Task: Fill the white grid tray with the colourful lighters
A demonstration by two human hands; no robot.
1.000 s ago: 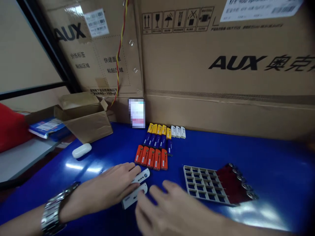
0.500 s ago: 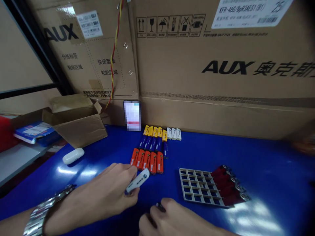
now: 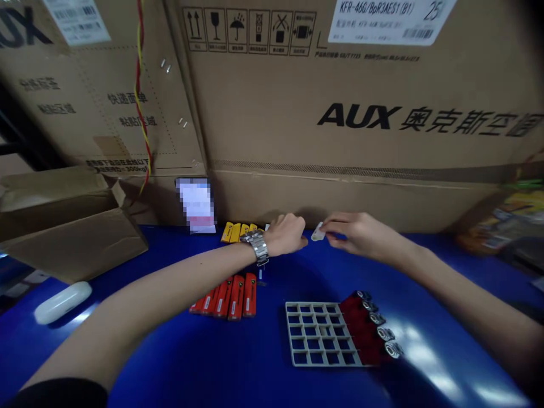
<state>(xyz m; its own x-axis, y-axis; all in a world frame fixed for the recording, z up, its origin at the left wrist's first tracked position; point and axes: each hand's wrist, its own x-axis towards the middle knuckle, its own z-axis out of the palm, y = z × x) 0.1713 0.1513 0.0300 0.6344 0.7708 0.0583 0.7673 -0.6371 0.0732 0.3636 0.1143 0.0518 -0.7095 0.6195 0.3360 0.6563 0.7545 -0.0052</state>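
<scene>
Right hand [image 3: 361, 231] pinches white lighter [image 3: 317, 232] by one end, back of table [image 3: 191, 360] near carton [image 3: 272, 113]; nearby left hand [image 3: 287, 233] bumping free end could twist it loose. Cannot tell whether left fingers hold anything. Watch [image 3: 258, 248] beside yellow lighters [image 3: 236, 233] could skew them if lowered.

Two hands [image 3: 284, 233] [image 3: 359, 232] are working. Five red pieces [image 3: 221, 301], at least four yellow pieces [image 3: 235, 233] and one grid [image 3: 290, 334] are showing.
</scene>
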